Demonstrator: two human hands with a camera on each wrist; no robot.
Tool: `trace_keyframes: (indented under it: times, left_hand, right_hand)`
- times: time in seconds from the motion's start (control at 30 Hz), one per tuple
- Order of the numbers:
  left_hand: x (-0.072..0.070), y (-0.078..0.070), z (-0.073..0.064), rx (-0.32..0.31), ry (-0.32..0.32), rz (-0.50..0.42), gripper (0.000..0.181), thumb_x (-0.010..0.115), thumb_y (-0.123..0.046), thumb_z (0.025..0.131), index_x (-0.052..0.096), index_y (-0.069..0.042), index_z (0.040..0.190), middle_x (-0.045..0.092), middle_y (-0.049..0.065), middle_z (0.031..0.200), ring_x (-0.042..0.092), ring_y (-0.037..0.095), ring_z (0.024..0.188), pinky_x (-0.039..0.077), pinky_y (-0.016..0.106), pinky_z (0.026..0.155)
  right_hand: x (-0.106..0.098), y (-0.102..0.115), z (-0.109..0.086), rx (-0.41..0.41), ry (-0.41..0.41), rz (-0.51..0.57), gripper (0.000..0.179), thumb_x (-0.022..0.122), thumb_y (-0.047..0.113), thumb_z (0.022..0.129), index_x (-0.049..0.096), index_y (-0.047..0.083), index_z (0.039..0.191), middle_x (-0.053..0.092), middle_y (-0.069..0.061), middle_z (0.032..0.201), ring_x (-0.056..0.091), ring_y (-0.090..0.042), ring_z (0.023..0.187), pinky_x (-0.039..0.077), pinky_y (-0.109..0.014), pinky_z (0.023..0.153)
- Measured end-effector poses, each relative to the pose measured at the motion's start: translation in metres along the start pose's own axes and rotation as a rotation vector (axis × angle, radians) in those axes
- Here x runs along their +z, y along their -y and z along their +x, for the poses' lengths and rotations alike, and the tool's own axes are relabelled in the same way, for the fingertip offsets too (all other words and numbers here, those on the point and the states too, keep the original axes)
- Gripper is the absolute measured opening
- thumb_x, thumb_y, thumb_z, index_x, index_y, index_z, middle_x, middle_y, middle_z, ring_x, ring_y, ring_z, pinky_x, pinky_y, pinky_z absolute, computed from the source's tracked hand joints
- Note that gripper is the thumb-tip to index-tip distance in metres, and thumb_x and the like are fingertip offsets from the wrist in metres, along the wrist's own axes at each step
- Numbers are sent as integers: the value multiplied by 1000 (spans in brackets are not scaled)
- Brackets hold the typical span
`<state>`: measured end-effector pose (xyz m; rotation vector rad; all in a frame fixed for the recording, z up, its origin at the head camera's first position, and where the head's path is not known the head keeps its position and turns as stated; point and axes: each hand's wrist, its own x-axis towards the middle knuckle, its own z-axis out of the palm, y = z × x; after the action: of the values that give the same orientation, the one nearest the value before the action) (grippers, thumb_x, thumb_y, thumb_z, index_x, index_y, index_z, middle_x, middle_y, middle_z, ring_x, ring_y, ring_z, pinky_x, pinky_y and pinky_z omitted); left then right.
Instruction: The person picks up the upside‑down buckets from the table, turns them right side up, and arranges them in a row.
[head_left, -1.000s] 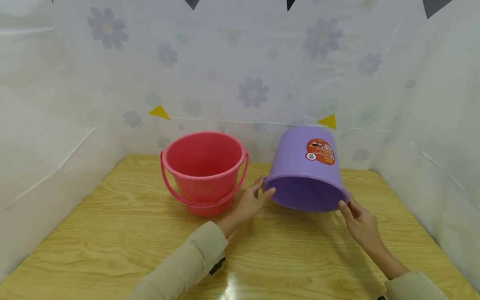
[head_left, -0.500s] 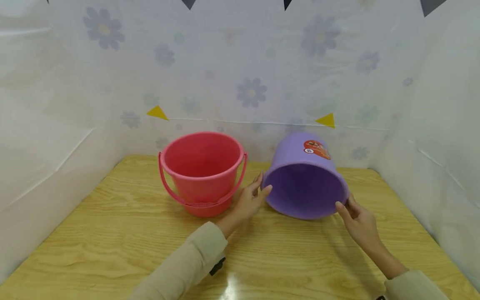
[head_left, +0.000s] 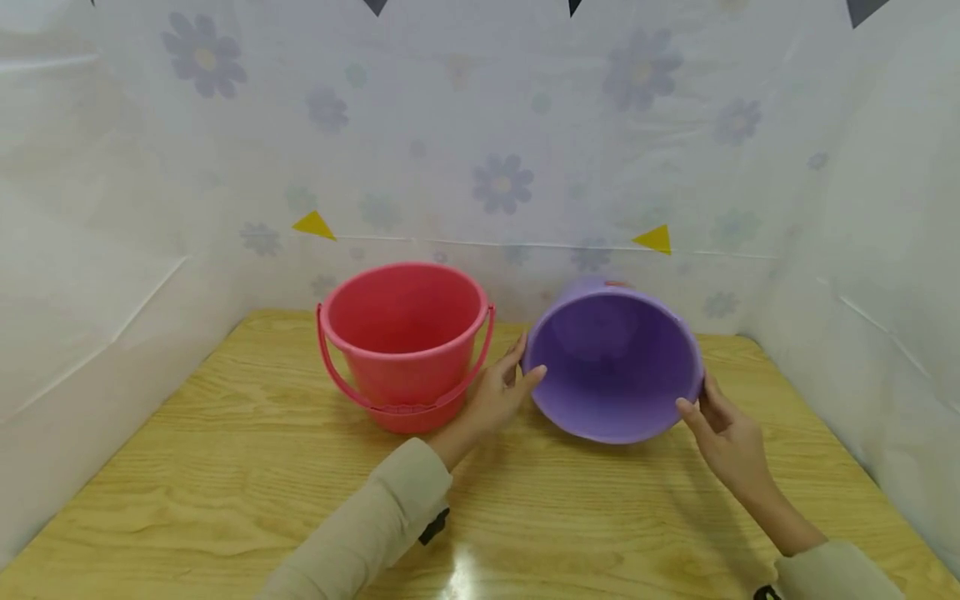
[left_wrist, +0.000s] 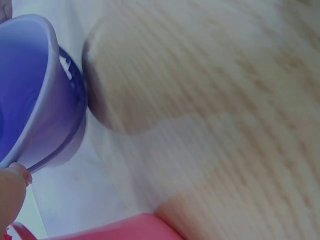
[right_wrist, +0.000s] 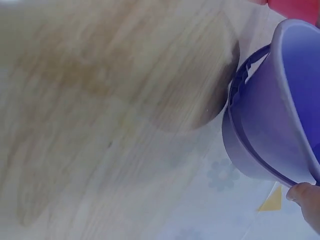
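A purple bucket (head_left: 615, 412) is tipped with its mouth toward the head camera, so the inside shows and the base is hidden behind it. My left hand (head_left: 497, 402) pinches its rim at the left side, thumb in front. At the opposite side the right hand (head_left: 731, 442) holds the rim the same way. The purple carry handle (right_wrist: 241, 80) lies along the underside of the bucket in the right wrist view. To the left, a red bucket (head_left: 401, 379) stands upright, its handle (head_left: 345, 385) hanging down in front; the left wrist is close beside it.
Both buckets are over a wood-grain table (head_left: 187, 467). A pale flowered sheet (head_left: 420, 183) closes off the back, with plain white sheets at both sides. Two yellow triangles (head_left: 654, 239) mark the back sheet.
The purple bucket has turned so that its mouth faces up toward the head camera, and its label has nearly gone out of sight. Both hands keep their hold. The red bucket stays put.
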<state>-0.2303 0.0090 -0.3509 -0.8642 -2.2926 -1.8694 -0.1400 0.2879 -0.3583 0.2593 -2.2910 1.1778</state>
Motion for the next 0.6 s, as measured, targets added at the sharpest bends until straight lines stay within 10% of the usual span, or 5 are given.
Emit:
trace_keyframes:
  times: [0.4, 0.6]
  left_hand:
    - [1, -10, 15, 128, 26, -226, 72, 60, 6, 85, 19, 5, 145, 19, 18, 153, 16, 23, 143, 19, 31, 115]
    - [-1, -23, 21, 28, 52, -223, 86, 69, -7, 81, 15, -4, 148, 17, 11, 155, 19, 16, 142, 25, 29, 112]
  right_hand:
    - [-8, 3, 12, -120, -52, 172, 62, 55, -11, 86, 26, -9, 140, 31, -12, 147, 34, 4, 131, 36, -6, 95]
    - [-18, 11, 23, -77, -118, 78, 60, 59, -9, 84, 34, -6, 138, 39, -4, 140, 41, 15, 119, 39, -3, 88]
